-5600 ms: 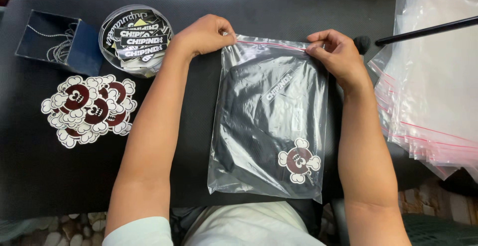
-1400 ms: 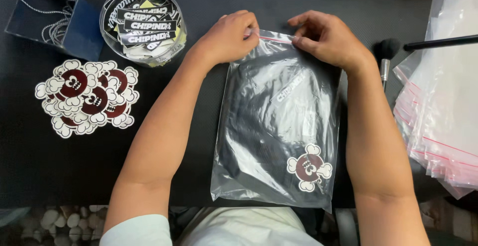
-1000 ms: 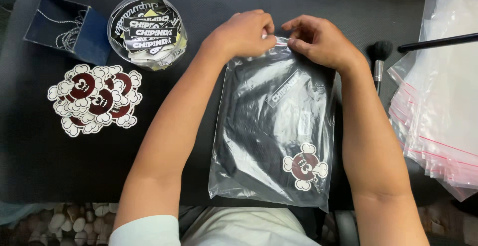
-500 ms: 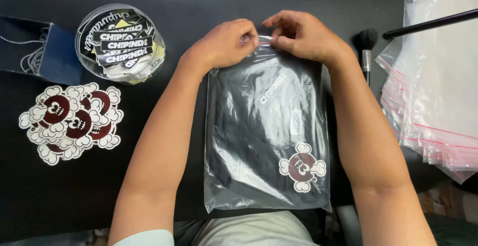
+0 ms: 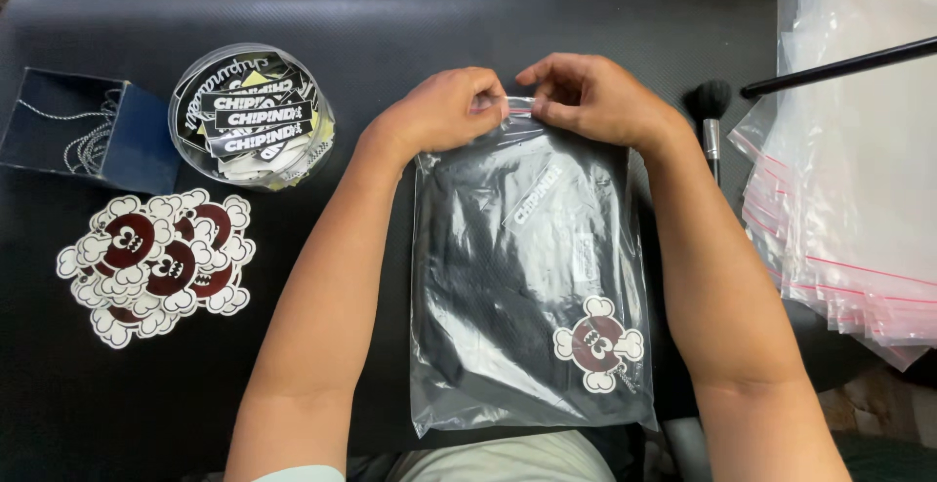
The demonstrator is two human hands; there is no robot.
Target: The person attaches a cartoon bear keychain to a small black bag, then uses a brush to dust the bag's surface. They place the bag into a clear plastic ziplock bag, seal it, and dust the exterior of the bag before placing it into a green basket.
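Observation:
A clear zip bag [image 5: 527, 277] lies on the black table [image 5: 390, 23] in front of me, with a folded black garment inside and a dark red and white sticker [image 5: 597, 342] near its lower right corner. My left hand [image 5: 444, 109] and my right hand [image 5: 586, 97] meet at the middle of the bag's top edge. Fingers of both hands pinch the red-lined zip strip there.
A round clear tub of black and white labels [image 5: 252, 131] stands at the upper left, beside a dark blue box with a thin chain [image 5: 83, 131]. A pile of matching stickers [image 5: 156, 262] lies below. Empty zip bags [image 5: 859, 160], a brush [image 5: 711, 116] and a black rod [image 5: 839, 67] lie at the right.
Both hands have slid along the bag's top edge from its outer corners inward until they meet at the middle. The bag has stayed flat on the table.

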